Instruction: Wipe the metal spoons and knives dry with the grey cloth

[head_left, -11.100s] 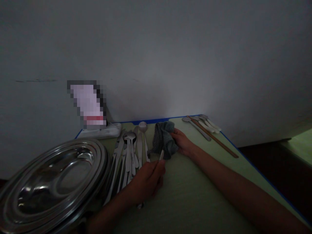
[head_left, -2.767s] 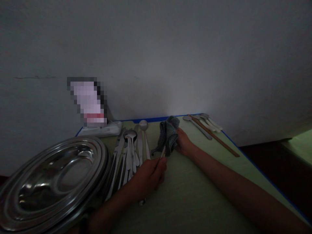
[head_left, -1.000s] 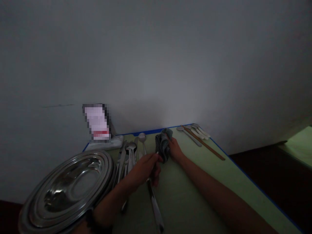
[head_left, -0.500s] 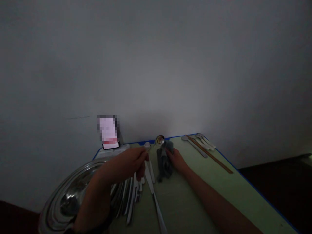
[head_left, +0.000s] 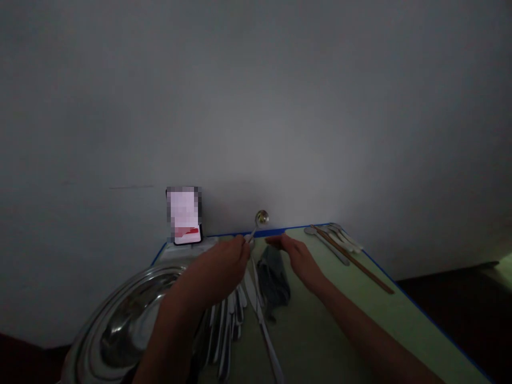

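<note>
My left hand (head_left: 226, 264) is closed round the handle of a shiny metal spoon (head_left: 262, 217), whose round bowl points up and away toward the wall. A dark grey cloth (head_left: 275, 277) hangs below the fingers of my right hand (head_left: 298, 256), which seem to pinch its top edge. The cloth is apart from the spoon's bowl. Under and between the hands, long metal utensils (head_left: 262, 320) lie on the green tabletop. Beside my left wrist is a bunch of knives and other cutlery (head_left: 226, 325), partly covered by the forearm.
A large steel bowl (head_left: 116, 314) stands at the left, partly behind my left arm. A phone (head_left: 184, 216) leans at the back against the wall (head_left: 256, 117). On the right lie chopsticks (head_left: 356, 261), a metal spoon (head_left: 328, 245) and several white-handled utensils (head_left: 344, 237). The table has a blue edge (head_left: 432, 330).
The spoon's bowl has risen and come away from the cloth. My right hand has moved slightly right, its fingers straighter, with the cloth hanging lower. The view has shifted slightly.
</note>
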The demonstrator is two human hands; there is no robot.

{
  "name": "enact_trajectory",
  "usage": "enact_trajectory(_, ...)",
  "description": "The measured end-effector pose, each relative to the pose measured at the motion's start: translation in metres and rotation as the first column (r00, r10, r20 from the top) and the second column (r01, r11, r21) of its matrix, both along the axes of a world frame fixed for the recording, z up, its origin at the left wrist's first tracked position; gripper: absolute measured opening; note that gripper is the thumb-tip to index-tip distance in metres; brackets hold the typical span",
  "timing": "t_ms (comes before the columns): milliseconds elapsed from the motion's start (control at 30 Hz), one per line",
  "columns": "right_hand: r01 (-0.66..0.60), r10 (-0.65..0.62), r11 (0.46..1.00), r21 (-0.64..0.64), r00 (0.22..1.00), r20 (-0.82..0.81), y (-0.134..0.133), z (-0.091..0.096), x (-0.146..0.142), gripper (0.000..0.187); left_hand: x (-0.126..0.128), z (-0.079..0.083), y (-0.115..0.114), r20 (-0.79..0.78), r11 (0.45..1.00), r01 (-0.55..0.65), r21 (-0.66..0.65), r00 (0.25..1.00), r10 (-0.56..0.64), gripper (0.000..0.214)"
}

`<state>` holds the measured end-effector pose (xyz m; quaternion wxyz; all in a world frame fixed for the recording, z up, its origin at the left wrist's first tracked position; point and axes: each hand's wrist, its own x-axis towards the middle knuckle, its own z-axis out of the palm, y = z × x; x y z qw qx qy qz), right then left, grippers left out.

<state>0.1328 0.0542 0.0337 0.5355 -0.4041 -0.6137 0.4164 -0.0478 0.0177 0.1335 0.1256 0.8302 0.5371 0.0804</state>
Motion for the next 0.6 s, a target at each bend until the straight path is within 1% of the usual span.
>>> enact_trajectory(67,-0.073,0.059,0.992,-0.105,0.989,-0.136,-0.007,0.016,-0.008,0.049,0.005,-0.009,0.004,-0.004,0.997,0.068,0.025,0.998,-0.068,0.031)
enact_trajectory(100,-0.057,0.036,0.991,-0.121,0.985,-0.169,-0.009,0.021,-0.011,0.047,0.008,-0.014,0.006,-0.003,0.995,0.094,0.030,0.996,-0.094,0.031)
enact_trajectory(133,-0.042,0.020,0.992,-0.119,0.984,-0.176,-0.011,0.025,-0.013,0.042,0.011,-0.019,0.008,0.001,0.993,0.112,0.024,0.994,-0.112,0.031)
enact_trajectory(233,0.016,-0.043,0.991,-0.135,0.980,-0.193,-0.012,0.023,-0.012,0.028,0.024,-0.029,0.012,0.024,0.992,0.125,-0.035,0.992,-0.124,0.031)
enact_trajectory(333,0.077,-0.110,0.984,-0.163,0.973,-0.201,-0.006,0.017,-0.005,0.021,0.036,-0.033,0.015,0.036,0.990,0.127,-0.064,0.991,-0.125,0.028)
enact_trajectory(433,0.131,-0.161,0.982,-0.135,0.954,-0.253,0.005,0.016,0.007,0.022,0.045,-0.036,0.016,0.022,0.987,0.156,-0.036,0.988,-0.155,0.027)
enact_trajectory(500,0.168,-0.191,0.981,-0.096,0.924,-0.332,0.013,0.020,0.022,0.025,0.049,-0.038,0.016,-0.009,0.985,0.171,-0.034,0.985,-0.171,0.028)
enact_trajectory(533,0.216,-0.234,0.972,-0.089,0.908,-0.347,0.017,0.023,0.033,0.027,0.051,-0.040,0.016,-0.031,0.983,0.178,-0.038,0.983,-0.180,0.029)
enact_trajectory(567,0.280,-0.282,0.959,-0.047,0.914,-0.292,0.020,0.025,0.045,0.028,0.053,-0.042,0.017,-0.054,0.982,0.184,-0.038,0.981,-0.186,0.030)
enact_trajectory(600,0.366,-0.358,0.930,0.014,0.915,-0.187,0.024,0.025,0.058,0.029,0.055,-0.045,0.017,-0.072,0.981,0.191,-0.035,0.979,-0.193,0.031)
